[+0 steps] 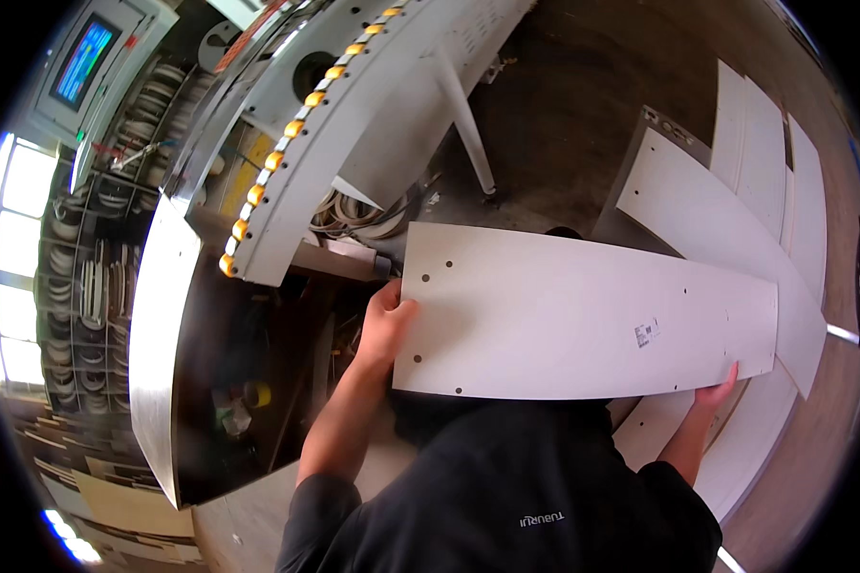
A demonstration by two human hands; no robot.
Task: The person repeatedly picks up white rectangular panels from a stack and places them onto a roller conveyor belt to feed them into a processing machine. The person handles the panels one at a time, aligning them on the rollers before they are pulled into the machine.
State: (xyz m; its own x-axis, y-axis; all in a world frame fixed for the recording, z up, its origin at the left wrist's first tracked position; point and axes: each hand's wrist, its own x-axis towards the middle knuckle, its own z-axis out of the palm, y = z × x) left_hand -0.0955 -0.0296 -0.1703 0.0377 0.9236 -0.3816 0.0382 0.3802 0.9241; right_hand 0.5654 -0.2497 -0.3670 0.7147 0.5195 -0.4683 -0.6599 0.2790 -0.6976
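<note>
A long white board (545,306) with several drilled holes and a small printed label lies across in front of my body. My left hand (387,325) grips its left end, the thumb over the near face and the fingers hidden behind the edge. At the lower right edge of the board, my right hand (721,387) holds on with the thumb on the face, the other fingers underneath and out of sight. To the right, beyond the board's end, another white panel (726,215) lies slanted over more white boards.
At the upper left stands a grey machine with a row of yellow rollers (294,128) and a lit screen (86,62). Coils of edging strip (91,286) fill a rack at far left. A metal-edged table (158,382) stands left of me. A support leg (470,134) meets the floor.
</note>
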